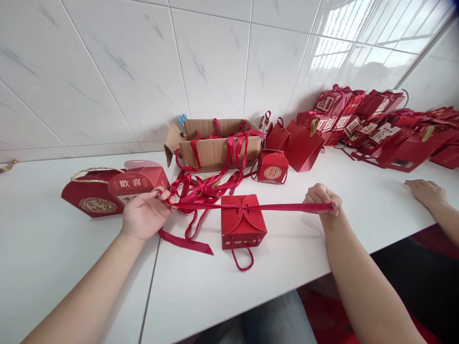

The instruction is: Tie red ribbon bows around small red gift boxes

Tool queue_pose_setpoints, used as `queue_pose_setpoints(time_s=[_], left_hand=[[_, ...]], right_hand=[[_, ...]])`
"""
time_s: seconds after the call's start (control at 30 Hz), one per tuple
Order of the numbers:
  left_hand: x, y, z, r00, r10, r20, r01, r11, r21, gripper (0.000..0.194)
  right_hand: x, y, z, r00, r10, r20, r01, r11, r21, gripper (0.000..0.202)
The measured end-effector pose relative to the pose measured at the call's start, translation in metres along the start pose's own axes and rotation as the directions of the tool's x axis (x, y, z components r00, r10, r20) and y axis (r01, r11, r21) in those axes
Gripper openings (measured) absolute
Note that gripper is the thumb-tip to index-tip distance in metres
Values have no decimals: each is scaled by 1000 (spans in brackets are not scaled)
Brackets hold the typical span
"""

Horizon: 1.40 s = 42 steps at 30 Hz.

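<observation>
A small red gift box (244, 222) with a butterfly-flap top stands on the white table, its cord handle hanging at the front. Red ribbon (287, 207) passes through the top, crossing at a small knot in the middle, and is stretched out to both sides. My left hand (147, 212) pinches one side of the ribbon, left of the box, in front of a larger red box with a rope handle (96, 205). My right hand (324, 198) is closed round the other end, right of the box. A loose ribbon tail lies below my left hand.
Behind the small box are a cardboard box (218, 153) with ribbons spilling out, a small patterned box (273, 167) and red bags (304, 145). Stacked red boxes (380, 136) line the wall at right. Another person's hand (426, 192) rests on the table at far right.
</observation>
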<state>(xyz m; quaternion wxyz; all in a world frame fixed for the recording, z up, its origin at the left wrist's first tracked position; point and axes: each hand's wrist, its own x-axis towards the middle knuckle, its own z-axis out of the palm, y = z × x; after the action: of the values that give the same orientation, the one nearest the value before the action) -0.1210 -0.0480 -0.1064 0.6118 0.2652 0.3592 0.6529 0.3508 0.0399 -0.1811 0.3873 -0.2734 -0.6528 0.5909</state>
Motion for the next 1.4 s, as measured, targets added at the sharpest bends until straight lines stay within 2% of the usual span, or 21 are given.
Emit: queue_pose_setpoints(time_s=[0.1, 0.17, 0.2, 0.23, 0.27, 0.3, 0.33, 0.37, 0.4, 0.5, 0.57, 0.63, 0.73, 1.03, 1.13, 1.2, 1.3, 1.4], left_hand=[[-5, -4, 6, 998, 19, 60, -34, 967, 253, 14], [-13, -9, 16, 986, 159, 57, -166, 847, 505, 16], [-18, -13, 22, 953, 296, 61, -264, 716, 646, 20], [-24, -17, 29, 891, 440, 111, -355, 525, 773, 29], [-31, -22, 36, 824, 526, 209, -421, 323, 848, 36], [-37, -27, 44, 779, 538, 320, -473, 171, 864, 34], [-44, -32, 51, 768, 501, 398, -507, 96, 857, 28], [-50, -37, 57, 777, 454, 436, -527, 91, 845, 23], [-55, -42, 63, 799, 402, 447, -532, 126, 837, 21], [-63, -56, 77, 879, 275, 389, -462, 296, 836, 27], [-63, -64, 82, 917, 208, 340, -396, 392, 830, 31], [-62, -71, 85, 930, 182, 318, -366, 432, 824, 33], [-61, -76, 85, 929, 184, 320, -369, 439, 819, 35], [-62, -78, 86, 930, 184, 318, -368, 473, 800, 32], [-63, -79, 87, 927, 186, 326, -375, 462, 804, 30], [-63, -80, 86, 930, 181, 319, -366, 493, 789, 36], [-62, -80, 84, 954, 171, 247, -299, 606, 737, 47], [-57, -79, 78, 981, 141, 131, -192, 681, 707, 38]], right_hand=[[2, -12, 8, 999, -31, -34, 30, 999, -29, 73], [8, -25, 19, 994, -79, -74, 78, 997, -22, 73], [13, -33, 25, 988, -115, -105, 114, 993, -17, 72], [18, -39, 33, 969, -179, -170, 181, 984, -8, 68], [23, -46, 42, 940, -252, -231, 254, 967, -22, 60], [27, -51, 52, 907, -317, -277, 308, 948, -77, 49], [30, -55, 63, 872, -384, -304, 352, 923, -157, 38], [33, -58, 74, 857, -428, -288, 369, 899, -238, 30], [34, -59, 85, 860, -446, -248, 369, 879, -301, 28], [34, -60, 118, 910, -407, -81, 351, 860, -371, 45], [32, -60, 135, 938, -339, 71, 334, 829, -449, 60], [31, -60, 148, 943, -290, 165, 333, 801, -497, 73], [29, -63, 158, 942, -274, 193, 335, 794, -507, 78], [29, -68, 165, 931, -332, 154, 363, 788, -497, 66], [29, -66, 165, 933, -309, 184, 359, 789, -499, 62], [29, -64, 162, 933, -296, 204, 359, 795, -489, 67], [28, -60, 150, 964, -221, 150, 265, 861, -435, 81], [27, -56, 133, 998, -24, 63, 47, 912, -408, 72]])
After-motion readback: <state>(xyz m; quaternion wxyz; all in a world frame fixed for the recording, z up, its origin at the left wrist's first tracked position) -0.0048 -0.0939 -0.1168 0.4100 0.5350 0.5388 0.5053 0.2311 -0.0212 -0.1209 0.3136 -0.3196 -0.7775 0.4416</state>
